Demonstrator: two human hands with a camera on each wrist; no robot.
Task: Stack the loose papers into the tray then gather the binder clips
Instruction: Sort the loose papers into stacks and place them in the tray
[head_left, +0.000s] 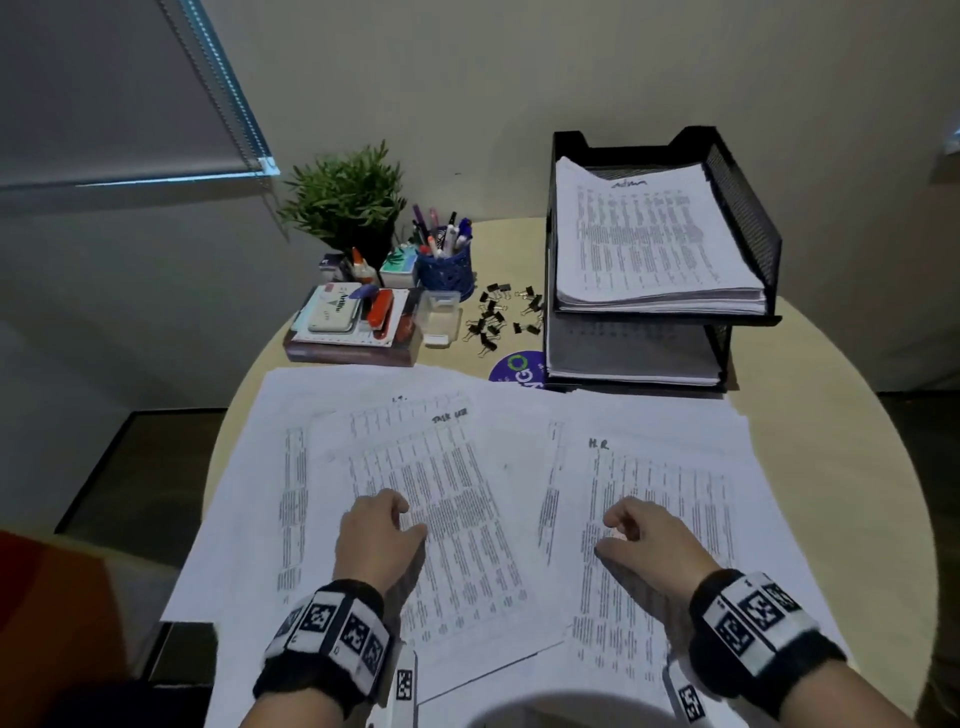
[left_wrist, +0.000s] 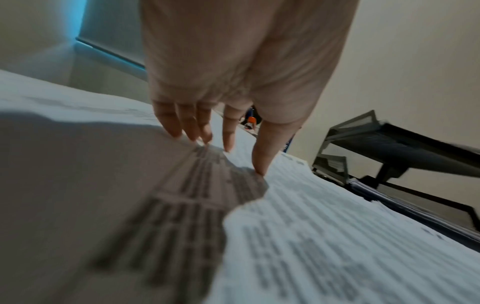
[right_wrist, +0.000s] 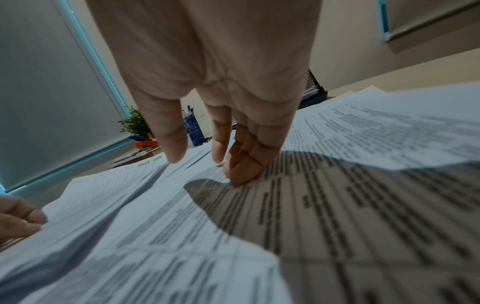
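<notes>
Loose printed papers (head_left: 457, 467) lie fanned over the front of the round table (head_left: 831, 415), with a second spread (head_left: 675, 483) marked "H.R" on the right. My left hand (head_left: 410, 517) rests with its fingertips (left_wrist: 259, 170) on the left sheets (left_wrist: 337, 226), holding nothing. My right hand (head_left: 610, 532) presses its loosely curled fingers (right_wrist: 241, 179) onto the right sheets (right_wrist: 363, 205). A black two-tier mesh tray (head_left: 748, 208) stands at the back right, a paper stack (head_left: 644, 239) in its top tier. Several black binder clips (head_left: 498, 317) lie scattered left of the tray.
Behind the papers on the left stand a potted plant (head_left: 348, 202), a blue pen cup (head_left: 447, 265), a small clear box (head_left: 441, 312) and a stapler (head_left: 382, 312) on stacked books. A purple disc (head_left: 514, 369) peeks out beside the tray. Bare table shows at the right.
</notes>
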